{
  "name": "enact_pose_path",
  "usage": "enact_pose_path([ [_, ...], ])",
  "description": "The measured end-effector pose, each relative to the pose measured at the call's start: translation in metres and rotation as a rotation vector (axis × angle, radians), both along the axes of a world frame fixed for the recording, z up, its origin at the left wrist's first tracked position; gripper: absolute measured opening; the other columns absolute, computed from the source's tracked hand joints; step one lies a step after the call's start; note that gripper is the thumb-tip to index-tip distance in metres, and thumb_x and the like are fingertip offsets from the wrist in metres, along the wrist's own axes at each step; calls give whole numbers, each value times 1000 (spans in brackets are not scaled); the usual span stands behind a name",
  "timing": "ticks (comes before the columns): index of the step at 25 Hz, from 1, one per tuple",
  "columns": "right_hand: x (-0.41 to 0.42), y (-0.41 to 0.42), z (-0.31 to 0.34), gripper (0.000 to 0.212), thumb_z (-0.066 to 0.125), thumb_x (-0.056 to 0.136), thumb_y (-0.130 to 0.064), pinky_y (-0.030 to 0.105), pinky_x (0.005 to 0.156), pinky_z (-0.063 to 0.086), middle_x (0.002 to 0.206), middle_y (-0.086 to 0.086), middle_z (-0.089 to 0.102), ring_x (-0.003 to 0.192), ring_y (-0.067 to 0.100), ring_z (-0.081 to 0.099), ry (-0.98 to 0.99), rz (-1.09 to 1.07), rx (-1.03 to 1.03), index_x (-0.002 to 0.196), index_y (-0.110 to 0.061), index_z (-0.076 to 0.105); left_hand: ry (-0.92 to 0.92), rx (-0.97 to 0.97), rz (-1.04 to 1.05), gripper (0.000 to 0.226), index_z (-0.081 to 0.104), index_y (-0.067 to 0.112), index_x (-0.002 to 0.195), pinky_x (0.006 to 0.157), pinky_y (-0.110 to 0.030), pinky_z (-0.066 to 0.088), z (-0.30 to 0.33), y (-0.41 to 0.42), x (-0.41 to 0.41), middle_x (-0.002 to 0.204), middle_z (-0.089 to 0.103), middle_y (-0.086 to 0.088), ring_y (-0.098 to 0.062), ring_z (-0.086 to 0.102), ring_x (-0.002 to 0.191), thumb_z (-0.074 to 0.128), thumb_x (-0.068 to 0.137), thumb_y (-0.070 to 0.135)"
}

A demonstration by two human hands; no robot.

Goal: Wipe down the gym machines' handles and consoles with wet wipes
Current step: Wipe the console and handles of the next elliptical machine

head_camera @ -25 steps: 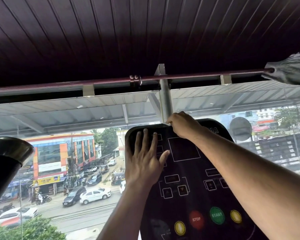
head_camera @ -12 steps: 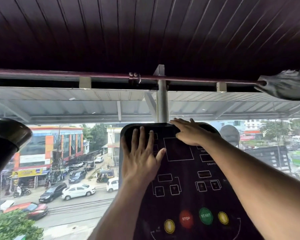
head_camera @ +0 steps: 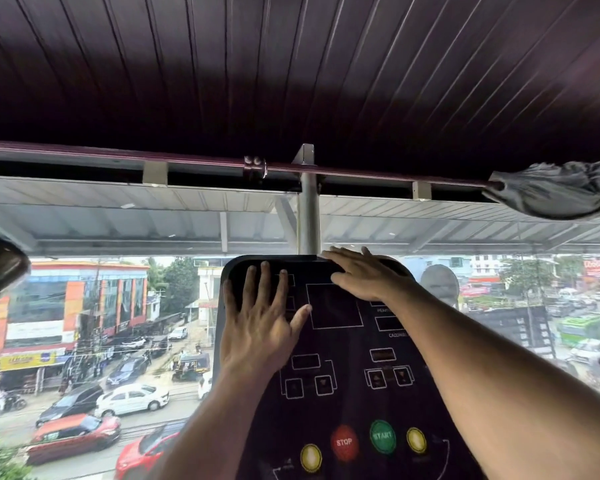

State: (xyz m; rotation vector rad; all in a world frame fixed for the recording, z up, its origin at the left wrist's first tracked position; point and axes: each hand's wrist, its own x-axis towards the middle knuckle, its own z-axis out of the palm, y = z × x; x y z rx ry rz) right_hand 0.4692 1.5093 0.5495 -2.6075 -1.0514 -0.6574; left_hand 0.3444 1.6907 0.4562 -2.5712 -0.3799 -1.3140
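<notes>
On the black treadmill console [head_camera: 343,375], both the left hand [head_camera: 260,323] and the right hand [head_camera: 364,277] lie flat, fingers straight, above the STOP button [head_camera: 343,442]; no wet wipe shows, so bare palms may only smear it.

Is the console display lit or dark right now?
Dark. The console display window shows no digits or glow, only its white outline. The left hand rests flat beside it.
</notes>
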Motion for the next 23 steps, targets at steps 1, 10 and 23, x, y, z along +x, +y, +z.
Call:
enact_pose_path([
  [1, 3, -6, 1, 61, 41, 102, -34, 48, 125, 3, 169, -3, 19, 157, 26, 6, 12, 0, 55, 160, -40, 22, 1, 0, 0, 87, -1, 26, 166, 125, -59, -12, 0, -1, -1, 173, -9, -7, -27, -12, 160, -7, 94, 75],
  [10, 3, -24, -1, 46, 48, 90, -34, 48, 110, 42, 148, -3, 55, 139, 28, 47, -5, -29, 267, 135, -41, 53, 3, -16, -21, 88, -10, 27, 165, 126, -54, -14, 1, -1, -2, 172, -18, -7, -26, -21, 158, -11, 91, 75],
  [23, 27, -58, -9, 49, 50, 95, -13, 30, 87, 48, 149, 12, 53, 118, 26, 62, 32, -73, 496, 143, -24, 55, -17, -1, -25, 91, -1, 25, 167, 128, -54, -8, -1, 1, 3, 173, -10, -8, -28, -13, 160, -11, 91, 75],
])
